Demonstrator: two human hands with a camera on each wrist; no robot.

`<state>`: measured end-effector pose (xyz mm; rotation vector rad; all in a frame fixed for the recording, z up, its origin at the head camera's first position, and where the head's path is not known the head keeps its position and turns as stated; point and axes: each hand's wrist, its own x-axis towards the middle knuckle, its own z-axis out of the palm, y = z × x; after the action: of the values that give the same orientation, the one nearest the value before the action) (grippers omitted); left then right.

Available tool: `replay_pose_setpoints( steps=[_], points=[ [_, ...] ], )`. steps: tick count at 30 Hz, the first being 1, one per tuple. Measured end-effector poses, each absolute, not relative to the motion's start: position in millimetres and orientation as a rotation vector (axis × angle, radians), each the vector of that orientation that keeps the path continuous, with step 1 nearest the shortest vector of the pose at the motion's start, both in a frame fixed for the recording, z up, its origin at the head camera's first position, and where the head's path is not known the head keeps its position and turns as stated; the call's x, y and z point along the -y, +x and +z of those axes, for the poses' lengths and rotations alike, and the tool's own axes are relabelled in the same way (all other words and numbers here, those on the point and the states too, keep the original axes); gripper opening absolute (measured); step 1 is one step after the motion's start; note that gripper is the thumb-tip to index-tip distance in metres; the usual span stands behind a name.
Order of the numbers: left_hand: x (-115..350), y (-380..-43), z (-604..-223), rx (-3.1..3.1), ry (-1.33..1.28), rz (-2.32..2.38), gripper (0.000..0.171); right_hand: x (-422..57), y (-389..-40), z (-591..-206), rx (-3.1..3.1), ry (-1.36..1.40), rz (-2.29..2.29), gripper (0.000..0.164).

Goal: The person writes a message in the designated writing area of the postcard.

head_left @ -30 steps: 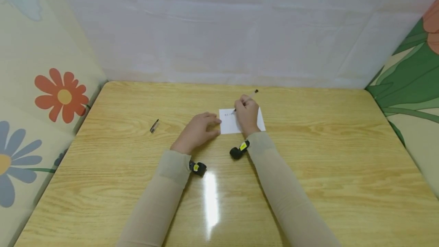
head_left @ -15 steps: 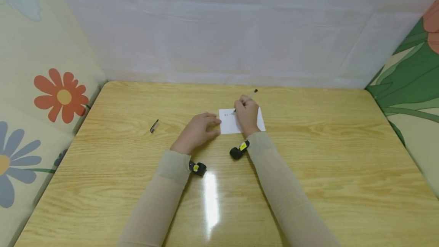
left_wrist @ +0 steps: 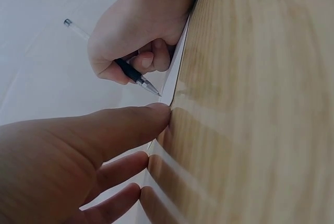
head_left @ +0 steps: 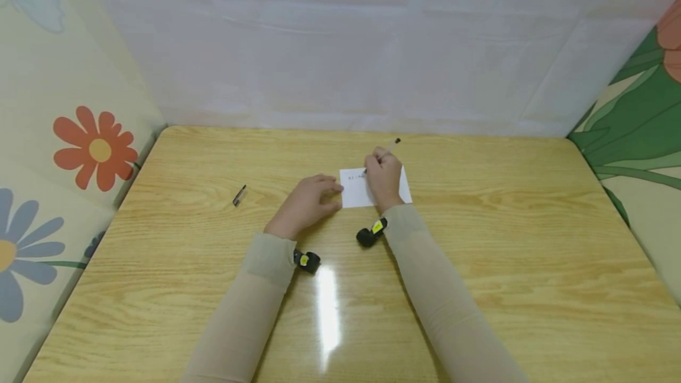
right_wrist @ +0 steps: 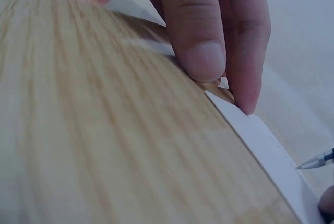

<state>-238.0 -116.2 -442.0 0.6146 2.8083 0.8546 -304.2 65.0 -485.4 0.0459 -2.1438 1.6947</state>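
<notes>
A small white paper (head_left: 355, 192) lies on the table, with a short line of dark handwriting near its top left. My right hand (head_left: 384, 175) rests over its right part and pinches a pen (left_wrist: 128, 70) with a clear barrel and dark grip. The pen's tip meets the paper, as the right wrist view shows. My left hand (head_left: 307, 201) lies at the paper's left edge, thumb and fingertips touching the edge, fingers loosely extended. Part of the paper is hidden under my right hand.
A pen cap (head_left: 240, 195) with a dark clip lies on the wooden table (head_left: 505, 241), left of my left hand. Behind the table hangs a white cloth (head_left: 330, 46), and flower-patterned panels (head_left: 96, 149) flank both sides.
My right hand and the pen have shifted very slightly right along the written line. The left hand and the paper have stayed in place.
</notes>
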Motion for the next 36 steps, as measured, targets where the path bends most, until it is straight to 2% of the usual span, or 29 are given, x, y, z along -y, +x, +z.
replay_pose_setpoints(
  steps=[19, 29, 36],
  points=[
    [116.7, -237.8, -442.1, -2.808, 0.610, 0.855, 0.041, -65.5, -305.1, -486.4, 2.029, 0.008, 1.799, 0.031],
    [117.1, -239.8, -441.8, -2.817, 0.617, 0.851, 0.040, -65.5, -303.9, -482.4, 2.118, -0.022, 1.713, 0.021],
    [117.0, -239.6, -445.3, -2.803, 0.597, 0.861, 0.040, -63.2, -299.6, -476.3, 2.033, -0.087, 1.989, 0.014]
  ],
)
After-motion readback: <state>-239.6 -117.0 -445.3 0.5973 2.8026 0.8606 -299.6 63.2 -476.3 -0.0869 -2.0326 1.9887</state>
